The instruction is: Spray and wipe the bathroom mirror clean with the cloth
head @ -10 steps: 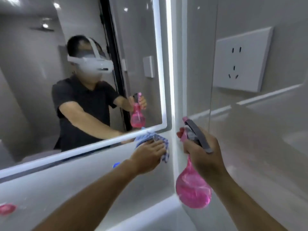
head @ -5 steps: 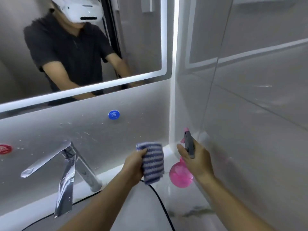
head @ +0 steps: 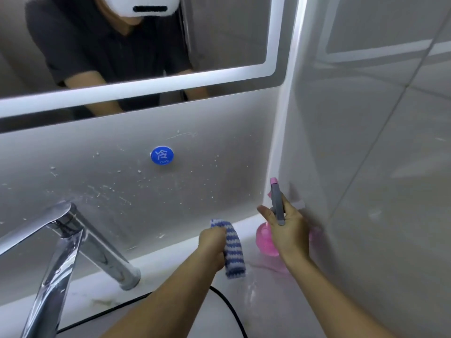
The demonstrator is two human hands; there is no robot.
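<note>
The mirror (head: 219, 32) with its lit border fills the upper left and reflects a person in a dark shirt. Low over the counter, my left hand (head: 212, 245) grips a blue-and-white striped cloth (head: 233, 252) that hangs down from the fist. To its right my right hand (head: 288, 230) holds a pink spray bottle (head: 264, 240) by its grey trigger head (head: 278, 206), with the round base at the counter in the corner. Both hands are well below the mirror.
A chrome faucet (head: 73, 240) stands at the lower left. A blue round "cold" sticker (head: 162, 155) sits on the speckled backsplash. A black cable (head: 229, 306) runs across the white counter. The tiled side wall (head: 378, 167) closes in on the right.
Both hands have come down from the mirror's lower edge to the counter, cloth and bottle with them. The view has tilted down, bringing the faucet and counter in.
</note>
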